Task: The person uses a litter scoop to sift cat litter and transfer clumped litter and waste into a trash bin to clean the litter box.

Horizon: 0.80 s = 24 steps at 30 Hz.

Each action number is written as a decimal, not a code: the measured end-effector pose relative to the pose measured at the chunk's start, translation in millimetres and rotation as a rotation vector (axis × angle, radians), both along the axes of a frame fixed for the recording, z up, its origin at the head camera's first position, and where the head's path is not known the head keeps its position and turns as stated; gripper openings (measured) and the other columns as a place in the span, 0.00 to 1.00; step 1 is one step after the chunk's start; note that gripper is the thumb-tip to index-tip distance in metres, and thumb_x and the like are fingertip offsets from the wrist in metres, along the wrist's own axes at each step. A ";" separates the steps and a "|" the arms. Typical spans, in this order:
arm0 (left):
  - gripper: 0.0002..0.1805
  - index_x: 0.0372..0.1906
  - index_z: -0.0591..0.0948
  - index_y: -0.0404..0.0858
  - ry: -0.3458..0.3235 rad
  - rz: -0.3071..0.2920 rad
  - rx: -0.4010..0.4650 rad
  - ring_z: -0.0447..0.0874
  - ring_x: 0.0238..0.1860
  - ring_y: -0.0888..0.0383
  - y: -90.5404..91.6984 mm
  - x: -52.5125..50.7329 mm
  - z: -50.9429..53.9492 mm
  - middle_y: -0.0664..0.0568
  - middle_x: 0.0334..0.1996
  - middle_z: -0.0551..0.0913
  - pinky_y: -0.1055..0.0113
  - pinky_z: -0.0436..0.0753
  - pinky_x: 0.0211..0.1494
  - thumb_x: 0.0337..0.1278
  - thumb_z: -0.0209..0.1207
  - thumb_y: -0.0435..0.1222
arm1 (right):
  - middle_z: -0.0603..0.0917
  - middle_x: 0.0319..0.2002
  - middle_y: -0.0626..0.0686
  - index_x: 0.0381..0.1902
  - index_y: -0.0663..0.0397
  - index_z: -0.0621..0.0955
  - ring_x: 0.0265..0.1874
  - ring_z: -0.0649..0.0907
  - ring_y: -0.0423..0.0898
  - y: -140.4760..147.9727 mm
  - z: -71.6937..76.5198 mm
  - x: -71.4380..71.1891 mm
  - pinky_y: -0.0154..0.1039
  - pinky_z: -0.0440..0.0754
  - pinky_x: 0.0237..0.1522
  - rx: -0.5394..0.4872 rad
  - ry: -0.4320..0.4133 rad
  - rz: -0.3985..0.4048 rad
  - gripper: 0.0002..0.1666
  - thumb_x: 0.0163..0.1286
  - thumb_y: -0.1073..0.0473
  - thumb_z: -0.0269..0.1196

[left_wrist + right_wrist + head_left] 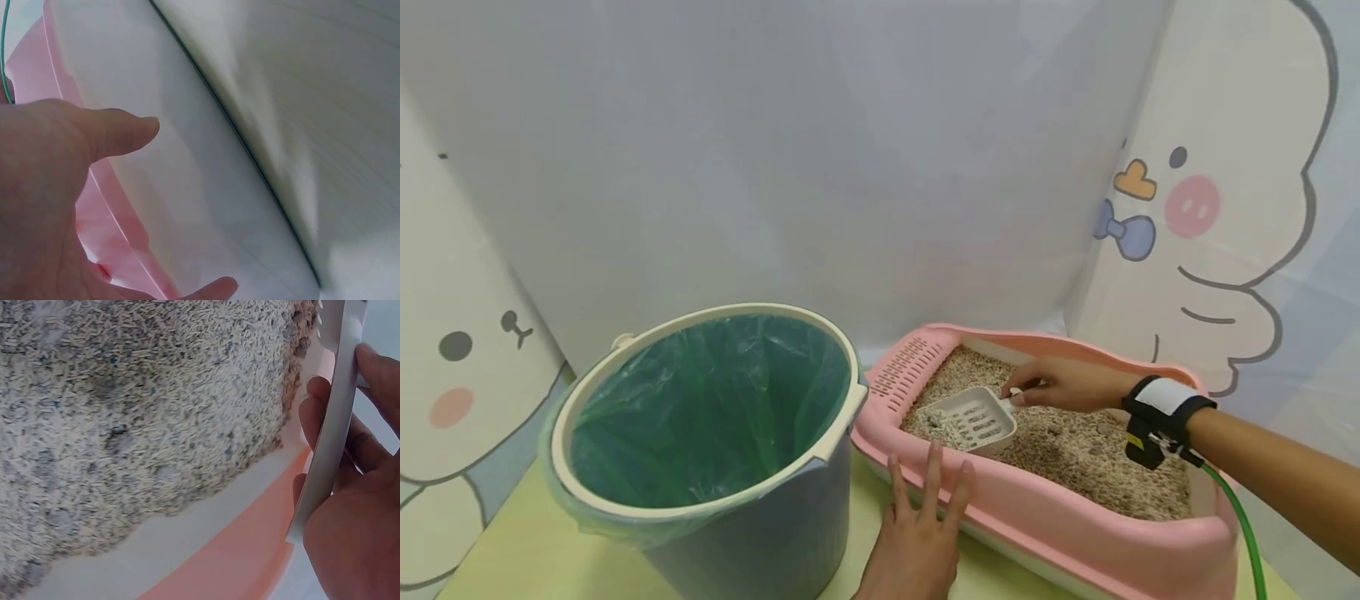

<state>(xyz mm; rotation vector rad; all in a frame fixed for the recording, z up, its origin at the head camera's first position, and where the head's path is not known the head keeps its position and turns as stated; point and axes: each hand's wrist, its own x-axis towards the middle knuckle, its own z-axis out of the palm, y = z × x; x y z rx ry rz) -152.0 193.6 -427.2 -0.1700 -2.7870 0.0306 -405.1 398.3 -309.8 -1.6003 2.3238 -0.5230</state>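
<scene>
A pink and white litter box (1060, 500) stands at the right, partly filled with pellet litter (1097, 462). My right hand (1056, 385) grips the handle of a white slotted litter scoop (992, 421), its fingers curled round it. Some litter lies in the front of the scoop, which is over the left part of the box. In the right wrist view the scoop handle (331, 431) runs along the palm. My left hand (917, 533) touches the near pink wall with its fingers spread straight; the left wrist view shows its thumb (128, 131) extended beside the box.
A grey bucket (775, 533) with a cream rim and a green bag liner (715, 408) stands left of the litter box. Both are on a yellow-green surface (512, 542). Behind them hangs a pale curtain (850, 167) with cartoon animals. A green cable (1247, 533) trails from the right wrist.
</scene>
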 end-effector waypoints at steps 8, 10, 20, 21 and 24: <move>0.63 0.87 0.46 0.54 -0.006 0.002 0.015 0.67 0.71 0.18 -0.4 0.9 -3.3 0.40 0.86 0.50 0.53 0.87 0.44 0.54 0.74 0.53 | 0.86 0.61 0.53 0.63 0.43 0.84 0.59 0.85 0.51 28.0 -10.9 4.0 0.43 0.83 0.58 -0.062 -0.144 -0.197 0.18 0.82 0.51 0.57; 0.63 0.87 0.46 0.54 -0.005 -0.001 0.016 0.67 0.71 0.18 -0.6 0.9 -3.1 0.40 0.86 0.50 0.53 0.88 0.44 0.54 0.74 0.53 | 0.85 0.64 0.54 0.65 0.42 0.83 0.62 0.84 0.55 32.3 -10.9 7.0 0.49 0.83 0.60 -0.069 -0.174 -0.253 0.20 0.82 0.48 0.57; 0.63 0.87 0.49 0.53 -0.002 -0.013 0.030 0.66 0.71 0.17 -0.9 0.9 0.7 0.40 0.86 0.49 0.52 0.87 0.44 0.51 0.76 0.53 | 0.79 0.70 0.63 0.75 0.54 0.74 0.65 0.83 0.62 42.7 -9.5 16.6 0.58 0.83 0.64 -0.089 -0.286 -0.345 0.31 0.83 0.44 0.54; 0.64 0.87 0.48 0.53 -0.008 -0.015 0.033 0.66 0.71 0.17 -0.8 0.9 1.0 0.40 0.86 0.49 0.52 0.87 0.44 0.51 0.76 0.53 | 0.79 0.69 0.63 0.75 0.54 0.74 0.64 0.83 0.62 43.1 -8.8 17.5 0.58 0.83 0.63 -0.090 -0.302 -0.345 0.30 0.84 0.45 0.54; 0.64 0.87 0.48 0.53 -0.013 -0.020 0.033 0.66 0.71 0.16 -0.3 1.2 0.8 0.39 0.86 0.49 0.52 0.88 0.44 0.51 0.77 0.53 | 0.81 0.66 0.63 0.70 0.54 0.77 0.63 0.84 0.60 43.2 -6.2 20.1 0.58 0.82 0.64 -0.101 -0.361 -0.357 0.27 0.85 0.45 0.52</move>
